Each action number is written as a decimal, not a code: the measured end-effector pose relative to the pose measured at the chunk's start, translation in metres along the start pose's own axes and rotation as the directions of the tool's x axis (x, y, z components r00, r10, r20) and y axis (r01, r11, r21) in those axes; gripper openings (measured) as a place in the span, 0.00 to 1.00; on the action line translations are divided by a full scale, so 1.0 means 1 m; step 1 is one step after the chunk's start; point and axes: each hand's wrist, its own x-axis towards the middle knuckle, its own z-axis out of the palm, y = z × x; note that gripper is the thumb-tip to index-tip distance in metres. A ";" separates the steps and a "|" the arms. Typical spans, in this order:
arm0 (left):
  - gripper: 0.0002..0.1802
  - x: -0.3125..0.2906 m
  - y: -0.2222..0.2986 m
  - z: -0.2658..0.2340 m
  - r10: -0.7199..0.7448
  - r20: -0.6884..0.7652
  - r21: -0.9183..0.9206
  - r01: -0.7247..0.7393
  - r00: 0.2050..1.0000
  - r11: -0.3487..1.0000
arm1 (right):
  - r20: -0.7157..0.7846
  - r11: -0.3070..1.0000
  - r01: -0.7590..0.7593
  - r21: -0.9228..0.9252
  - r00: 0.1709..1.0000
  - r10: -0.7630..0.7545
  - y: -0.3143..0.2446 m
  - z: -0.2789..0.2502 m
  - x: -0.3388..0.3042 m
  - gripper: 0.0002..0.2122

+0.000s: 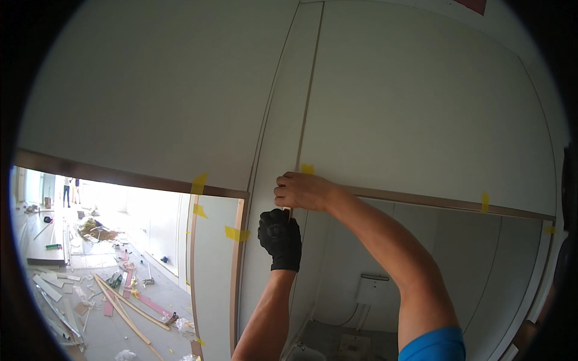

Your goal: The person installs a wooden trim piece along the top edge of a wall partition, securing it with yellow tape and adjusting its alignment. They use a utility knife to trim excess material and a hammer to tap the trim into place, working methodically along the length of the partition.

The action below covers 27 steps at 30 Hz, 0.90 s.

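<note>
Head view, looking up at white wall panels (421, 102). No containers in sight that hold anything; the recess below the grip shows only a white box (372, 289) with a cable on its back wall.

Right hand (303, 191), bare: fingers curled and pressed onto the lower end of a thin bronze trim strip (308, 102) that runs upward from the grip along the panel seam. Forearm rises from lower right, wrist bent left.

Left hand (280, 237), black glove: closed in a fist just below the right hand, touching it, around the strip's bottom end; what is inside the fist is hidden. Forearm rises straight from below.

Yellow tape (307, 168) sits just above the right hand's knuckles. Bronze frame (241, 265) left of the grip. Far lower left, floor (90, 283) littered with offcuts.
</note>
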 end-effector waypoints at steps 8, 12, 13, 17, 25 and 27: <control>0.08 -0.001 0.000 0.005 0.000 -0.012 0.009 0.000 1.000 1.000 | 0.067 0.998 -0.024 0.054 0.998 0.020 0.001 -0.006 0.010 0.05; 0.11 0.002 0.000 0.005 0.035 -0.011 0.024 -0.034 0.999 0.999 | 0.097 0.994 -0.056 0.096 0.994 0.047 0.002 -0.004 0.017 0.04; 0.13 0.002 0.000 0.007 0.043 -0.005 -0.003 -0.043 0.999 0.999 | 0.093 0.994 -0.058 0.098 0.994 0.049 0.003 0.000 0.017 0.04; 0.15 0.005 0.002 0.010 -0.014 0.059 -0.039 0.016 0.998 0.999 | 0.082 0.994 -0.049 0.093 0.996 0.041 0.006 0.008 0.020 0.03; 0.18 0.005 0.001 0.009 0.038 0.012 -0.039 -0.038 0.999 0.999 | 0.124 0.993 -0.097 0.064 0.988 0.089 0.003 0.006 0.026 0.05; 0.18 0.005 0.001 0.008 0.052 0.016 -0.036 -0.052 0.998 0.998 | 0.129 0.991 -0.109 0.076 0.987 0.098 0.004 0.009 0.027 0.05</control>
